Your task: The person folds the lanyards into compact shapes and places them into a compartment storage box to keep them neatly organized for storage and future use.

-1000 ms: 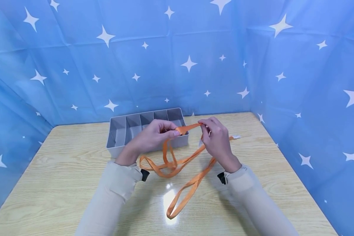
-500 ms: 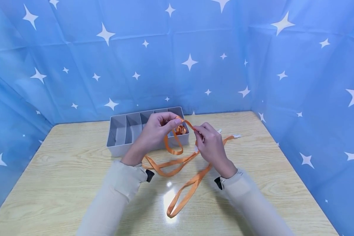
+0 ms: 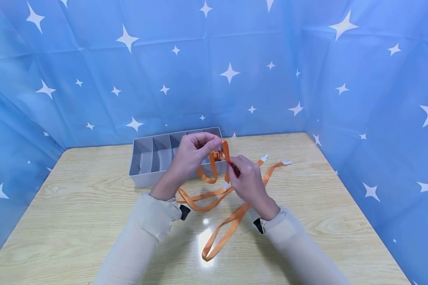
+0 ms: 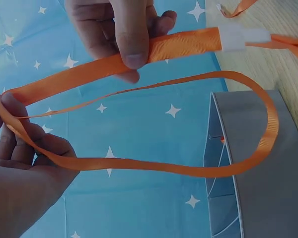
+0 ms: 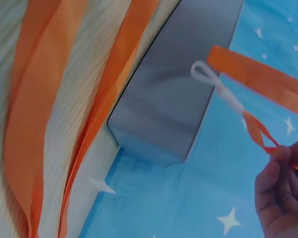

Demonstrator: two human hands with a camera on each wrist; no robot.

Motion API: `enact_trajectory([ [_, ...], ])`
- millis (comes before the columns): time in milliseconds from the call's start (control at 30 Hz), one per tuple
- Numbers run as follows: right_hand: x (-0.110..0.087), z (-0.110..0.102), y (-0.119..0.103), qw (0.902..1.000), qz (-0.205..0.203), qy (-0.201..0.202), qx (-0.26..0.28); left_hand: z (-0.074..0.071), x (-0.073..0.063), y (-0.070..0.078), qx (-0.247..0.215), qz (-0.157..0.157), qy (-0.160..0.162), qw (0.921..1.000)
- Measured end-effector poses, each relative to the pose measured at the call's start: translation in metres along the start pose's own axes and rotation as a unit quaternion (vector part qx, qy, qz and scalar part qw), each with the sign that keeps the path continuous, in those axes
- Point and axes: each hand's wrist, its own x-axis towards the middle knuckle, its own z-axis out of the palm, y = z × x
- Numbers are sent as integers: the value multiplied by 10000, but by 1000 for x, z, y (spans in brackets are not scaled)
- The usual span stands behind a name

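Observation:
Above the front of the grey box, my left hand (image 3: 190, 154) pinches an orange lanyard (image 4: 188, 43) between thumb and fingers, where the strap folds over. Part of the strap hangs below as a long loop. My right hand (image 3: 247, 178) pinches the same lanyard a short way off, close to its white plastic end piece (image 4: 233, 38). In the right wrist view a thin white cord loop (image 5: 203, 72) shows beyond an orange strap, near the right hand's fingertips. Another orange lanyard (image 3: 222, 239) lies looped on the table below the right hand.
The long grey box (image 3: 146, 180) with several compartments stands at the back of the wooden table (image 3: 75, 221). Coiled orange strap (image 3: 218, 155) sits in its right end. White end pieces (image 3: 287, 162) of lanyards lie to the right. A blue starry curtain (image 3: 185, 71) hangs behind.
The left hand has risen slightly, and the right hand has moved left and down. The strap stretched between them now bends downward, and the coil in the box has come into view.

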Motion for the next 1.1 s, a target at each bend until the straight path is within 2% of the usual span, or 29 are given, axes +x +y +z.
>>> enact_trajectory([
  [200, -1, 5, -4, 9995, 34, 247, 184, 4, 1, 1, -154, 100, 136, 9997],
  [367, -2, 8, -6, 9989, 142, 272, 349, 7, 2, -1, -203, 108, 328, 9992],
  [600, -2, 11, -12, 9983, 320, 330, 367, 11, 3, -2, -136, 102, 356, 9992],
  [733, -3, 12, -15, 9981, 441, 230, 363, 12, 3, -3, -114, 159, 362, 9992],
  [867, -3, 13, -18, 9953, 666, 82, 696, 13, 5, -4, -154, 213, 370, 9990],
  [1100, -4, 16, -23, 9905, 902, -22, 1034, 15, 5, -3, -141, 80, 466, 9988],
])
